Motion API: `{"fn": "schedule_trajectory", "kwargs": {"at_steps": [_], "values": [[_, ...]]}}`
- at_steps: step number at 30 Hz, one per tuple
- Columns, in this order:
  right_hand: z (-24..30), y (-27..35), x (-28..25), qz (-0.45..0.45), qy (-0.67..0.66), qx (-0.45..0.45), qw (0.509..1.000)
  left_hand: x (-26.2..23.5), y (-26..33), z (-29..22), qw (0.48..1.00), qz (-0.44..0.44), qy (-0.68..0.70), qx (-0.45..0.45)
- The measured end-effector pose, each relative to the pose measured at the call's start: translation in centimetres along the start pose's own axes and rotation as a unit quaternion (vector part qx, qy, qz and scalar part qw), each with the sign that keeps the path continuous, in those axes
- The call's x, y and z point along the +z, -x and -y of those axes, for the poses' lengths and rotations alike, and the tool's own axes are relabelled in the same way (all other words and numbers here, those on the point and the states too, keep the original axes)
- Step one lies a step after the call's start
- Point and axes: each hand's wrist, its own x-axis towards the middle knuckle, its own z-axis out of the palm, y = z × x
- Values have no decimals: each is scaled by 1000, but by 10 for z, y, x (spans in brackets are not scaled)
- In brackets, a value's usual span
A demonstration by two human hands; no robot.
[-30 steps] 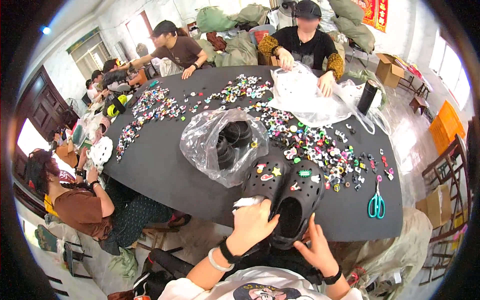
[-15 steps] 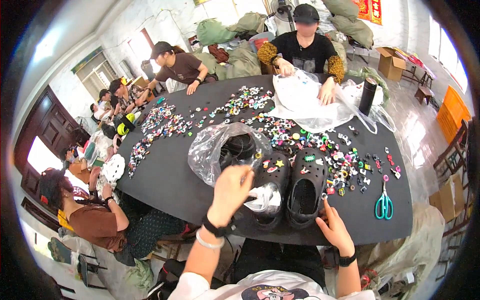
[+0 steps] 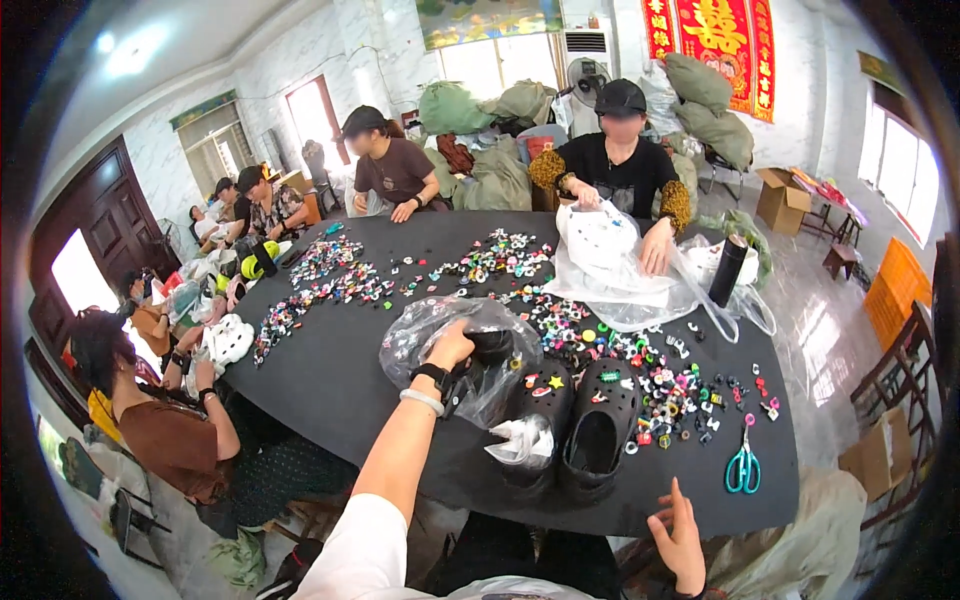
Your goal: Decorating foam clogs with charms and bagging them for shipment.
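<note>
On the black table [image 3: 330, 390], at about 11 o'clock from the pair of black clogs [image 3: 575, 425], my left hand [image 3: 452, 348] reaches into a clear plastic bag [image 3: 420, 340]. I see its fingers curled over something dark inside the bag, but I cannot tell whether they have actually closed on it. A dark watch and a pale bracelet sit on that wrist. My right hand [image 3: 683, 535] hangs at the near table edge, at roughly 5 o'clock from the clogs, fingers spread and holding nothing.

The clogs stand side by side just at 3 o'clock of the bag, toes pointing away from me; small coloured charms dot their uppers, and crumpled white paper [image 3: 520, 440] sticks out of the left one. At 3 o'clock from the clogs lie teal-handled scissors [image 3: 743, 467]. Loose charms [image 3: 660, 380] spread across the table from 1 o'clock round to 11 o'clock.

At 12 o'clock, across the table, a person in black handles a large clear plastic sheet [image 3: 610, 280]; a dark bottle [image 3: 727, 270] stands just beside it. More people sit along the far and left sides.
</note>
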Motion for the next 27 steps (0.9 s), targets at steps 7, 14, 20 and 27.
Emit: {"fn": "schedule_trajectory", "kwargs": {"at_steps": [7,14,20,27], "values": [[28,13,0,-9,11,-43,999,-83,30,-16,882,43,450,-129],[81,-4,50,420,-381,-50,822,-228,132,-51,925,57,368,-79],[109,-30,208,472,-658,289,511,-263,250,-47,981,-11,70,180],[103,-29,255,161,-412,-293,848,-269,343,-74,908,280,102,293]]}}
